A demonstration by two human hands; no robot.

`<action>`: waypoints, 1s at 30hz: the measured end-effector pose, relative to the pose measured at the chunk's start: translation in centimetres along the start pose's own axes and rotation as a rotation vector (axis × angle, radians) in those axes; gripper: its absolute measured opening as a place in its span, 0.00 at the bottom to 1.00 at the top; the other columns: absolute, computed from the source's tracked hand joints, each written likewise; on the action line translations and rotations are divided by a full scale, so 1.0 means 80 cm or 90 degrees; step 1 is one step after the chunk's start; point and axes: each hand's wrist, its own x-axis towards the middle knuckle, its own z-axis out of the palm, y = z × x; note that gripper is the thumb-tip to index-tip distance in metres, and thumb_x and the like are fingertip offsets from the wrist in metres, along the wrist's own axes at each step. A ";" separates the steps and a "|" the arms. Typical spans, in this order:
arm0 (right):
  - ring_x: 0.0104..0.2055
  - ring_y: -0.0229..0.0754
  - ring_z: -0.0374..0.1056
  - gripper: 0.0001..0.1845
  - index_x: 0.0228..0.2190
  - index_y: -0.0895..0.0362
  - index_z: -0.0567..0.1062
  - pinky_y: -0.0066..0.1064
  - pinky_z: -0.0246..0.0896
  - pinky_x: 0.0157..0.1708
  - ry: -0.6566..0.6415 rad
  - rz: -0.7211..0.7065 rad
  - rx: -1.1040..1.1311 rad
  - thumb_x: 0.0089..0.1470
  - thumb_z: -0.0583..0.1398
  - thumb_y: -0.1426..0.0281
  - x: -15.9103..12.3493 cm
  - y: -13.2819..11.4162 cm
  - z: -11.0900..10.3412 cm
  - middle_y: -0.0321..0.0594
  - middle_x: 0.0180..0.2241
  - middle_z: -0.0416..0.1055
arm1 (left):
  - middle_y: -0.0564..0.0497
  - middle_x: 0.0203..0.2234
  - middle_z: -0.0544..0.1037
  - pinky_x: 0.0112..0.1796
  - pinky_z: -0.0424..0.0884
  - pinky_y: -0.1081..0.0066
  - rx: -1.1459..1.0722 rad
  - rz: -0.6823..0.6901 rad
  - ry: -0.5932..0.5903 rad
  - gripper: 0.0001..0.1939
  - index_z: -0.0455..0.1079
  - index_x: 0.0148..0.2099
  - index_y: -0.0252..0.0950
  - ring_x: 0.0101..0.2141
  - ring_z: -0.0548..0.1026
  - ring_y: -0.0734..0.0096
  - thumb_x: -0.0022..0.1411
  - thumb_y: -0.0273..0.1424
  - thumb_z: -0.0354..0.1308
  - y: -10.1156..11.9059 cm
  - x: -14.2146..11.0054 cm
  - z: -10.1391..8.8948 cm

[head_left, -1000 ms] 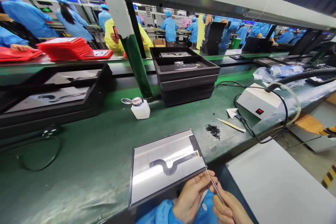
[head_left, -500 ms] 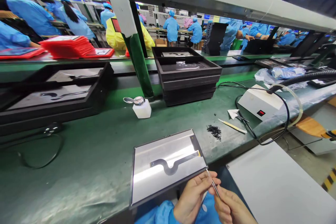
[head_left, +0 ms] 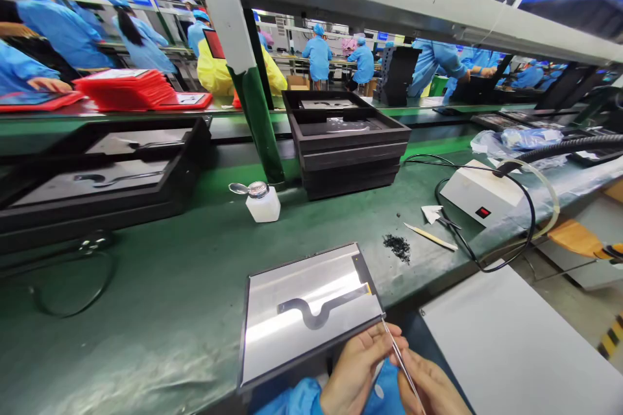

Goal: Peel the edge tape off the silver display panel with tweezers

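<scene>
A flat display panel (head_left: 296,343) with a silvery back and a dark curved flex cable (head_left: 314,319) lies at the bench's near edge, its near side jutting past it. My left hand (head_left: 357,366) is at the panel's near right corner with thumb and fingers bent together; what they pinch, if anything, is hidden. My right hand (head_left: 428,382) is closed on slim metal tweezers (head_left: 400,358), whose tips reach the panel's corner just past my left fingers.
Black foam trays (head_left: 355,149) are stacked at the back, with another tray (head_left: 97,198) at left. A white dispenser bottle (head_left: 263,204) has its lid up. Black scraps (head_left: 398,248), a yellowish stick (head_left: 431,237) and a white cabled box (head_left: 484,191) are at right. Co-workers sit beyond.
The tweezers have turned slightly and show more of their length, with the tips still at the corner. My right hand has shifted a little lower; the panel stays in place.
</scene>
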 end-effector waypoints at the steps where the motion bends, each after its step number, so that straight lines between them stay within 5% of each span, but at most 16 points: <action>1: 0.09 0.26 0.44 0.32 0.22 0.55 0.65 0.21 0.38 0.12 0.023 -0.020 -0.017 0.43 0.62 0.38 -0.002 0.000 0.002 0.24 0.09 0.59 | 0.46 0.27 0.78 0.40 0.67 0.68 -0.003 0.005 0.009 0.23 0.77 0.34 0.30 0.30 0.74 0.68 0.41 0.41 0.77 -0.002 0.002 0.000; 5: 0.11 0.25 0.51 0.31 0.20 0.56 0.64 0.20 0.44 0.13 0.086 -0.063 -0.076 0.43 0.65 0.41 -0.004 0.001 0.000 0.26 0.13 0.63 | 0.48 0.27 0.77 0.39 0.66 0.71 -0.009 0.012 0.034 0.22 0.73 0.28 0.32 0.32 0.73 0.69 0.38 0.41 0.77 -0.007 0.007 0.000; 11: 0.09 0.26 0.45 0.34 0.22 0.56 0.68 0.21 0.38 0.10 0.030 0.020 -0.010 0.36 0.65 0.38 0.006 0.007 -0.007 0.22 0.08 0.56 | 0.44 0.30 0.79 0.39 0.67 0.68 -0.011 -0.003 0.016 0.26 0.77 0.36 0.30 0.30 0.74 0.68 0.40 0.43 0.76 0.000 0.001 0.000; 17: 0.11 0.28 0.52 0.29 0.22 0.55 0.65 0.21 0.47 0.13 0.109 -0.086 -0.077 0.43 0.67 0.44 -0.003 0.002 0.002 0.27 0.12 0.64 | 0.49 0.26 0.76 0.38 0.66 0.72 -0.018 0.013 0.049 0.23 0.73 0.26 0.32 0.31 0.73 0.70 0.36 0.43 0.78 -0.006 0.008 0.000; 23: 0.10 0.25 0.46 0.31 0.22 0.57 0.68 0.20 0.39 0.12 0.031 -0.010 -0.024 0.44 0.65 0.41 -0.001 -0.001 -0.002 0.24 0.09 0.57 | 0.45 0.28 0.78 0.38 0.67 0.68 -0.014 0.005 0.022 0.28 0.77 0.36 0.30 0.29 0.73 0.69 0.37 0.45 0.77 0.001 0.002 0.002; 30: 0.12 0.27 0.55 0.30 0.22 0.55 0.64 0.20 0.46 0.14 0.095 -0.064 -0.103 0.42 0.67 0.43 -0.006 0.000 -0.001 0.26 0.13 0.64 | 0.49 0.26 0.76 0.39 0.66 0.72 -0.023 0.029 0.054 0.25 0.73 0.26 0.32 0.33 0.73 0.69 0.35 0.45 0.78 -0.008 0.008 0.000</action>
